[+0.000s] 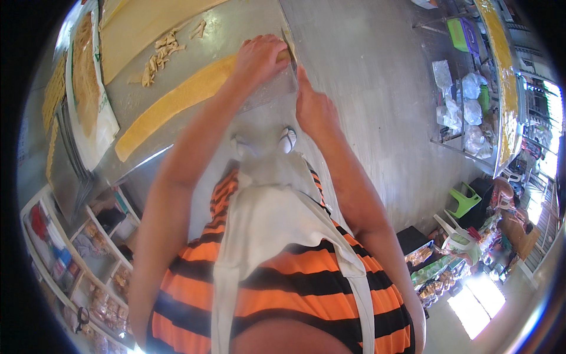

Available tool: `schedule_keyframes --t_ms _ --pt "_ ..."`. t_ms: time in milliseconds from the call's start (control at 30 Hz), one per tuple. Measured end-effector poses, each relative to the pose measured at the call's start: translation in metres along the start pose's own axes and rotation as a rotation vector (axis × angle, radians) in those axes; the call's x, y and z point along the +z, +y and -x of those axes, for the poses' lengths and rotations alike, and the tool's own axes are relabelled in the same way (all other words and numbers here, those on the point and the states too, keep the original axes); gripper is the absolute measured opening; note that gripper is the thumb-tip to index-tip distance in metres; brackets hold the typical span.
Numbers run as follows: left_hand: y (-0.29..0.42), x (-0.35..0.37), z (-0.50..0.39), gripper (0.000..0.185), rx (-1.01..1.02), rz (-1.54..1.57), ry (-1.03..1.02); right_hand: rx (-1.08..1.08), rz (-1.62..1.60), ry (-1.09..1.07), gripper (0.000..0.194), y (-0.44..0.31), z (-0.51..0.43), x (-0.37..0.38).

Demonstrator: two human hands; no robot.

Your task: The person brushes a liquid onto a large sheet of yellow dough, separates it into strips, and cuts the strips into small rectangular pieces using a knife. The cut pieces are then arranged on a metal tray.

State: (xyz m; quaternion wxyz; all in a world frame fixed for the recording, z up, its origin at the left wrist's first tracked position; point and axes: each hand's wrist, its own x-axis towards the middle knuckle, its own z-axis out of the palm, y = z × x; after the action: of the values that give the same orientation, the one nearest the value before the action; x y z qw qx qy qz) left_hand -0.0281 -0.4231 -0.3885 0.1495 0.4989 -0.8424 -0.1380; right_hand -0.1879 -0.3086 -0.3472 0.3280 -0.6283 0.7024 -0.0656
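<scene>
My right hand point(315, 104) grips a knife point(292, 55), its blade pointing away from me along the table's right edge. My left hand point(263, 57) rests at the right end of a long yellow strip of dough point(177, 104), close beside the blade; part of the dough shows by its fingers, and whether they hold it I cannot tell. The strip curves down to the left over the metal tabletop point(212, 40). Beyond it lie small twisted dough scraps point(161, 55) and a wide flat sheet of dough point(137, 35).
A white printed sack point(88, 88) lies at the table's left end, near stacked metal trays point(70, 155). Shelves with bagged goods point(97, 248) stand at lower left. To the right are a rack holding plastic bags point(473, 101), another long table point(508, 97) and a green chair point(464, 200).
</scene>
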Motion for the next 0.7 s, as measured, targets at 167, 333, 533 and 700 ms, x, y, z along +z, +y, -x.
schedule_keyframes --t_ms 167,333,533,700 --pt "-0.002 0.001 0.002 0.028 -0.017 0.008 0.009 0.077 -0.025 -0.1 0.059 0.01 0.043 0.004" --pt "0.002 -0.007 0.0 0.029 -0.048 -0.018 -0.059 0.036 -0.09 -0.049 0.06 0.014 0.05 -0.003" --pt "0.03 -0.021 -0.011 0.034 0.007 -0.126 -0.035 0.035 -0.284 0.119 0.057 0.047 0.057 -0.03" --pt "0.055 -0.017 -0.037 0.025 0.017 -0.425 -0.35 -0.018 -0.306 0.125 0.058 0.081 0.043 -0.032"
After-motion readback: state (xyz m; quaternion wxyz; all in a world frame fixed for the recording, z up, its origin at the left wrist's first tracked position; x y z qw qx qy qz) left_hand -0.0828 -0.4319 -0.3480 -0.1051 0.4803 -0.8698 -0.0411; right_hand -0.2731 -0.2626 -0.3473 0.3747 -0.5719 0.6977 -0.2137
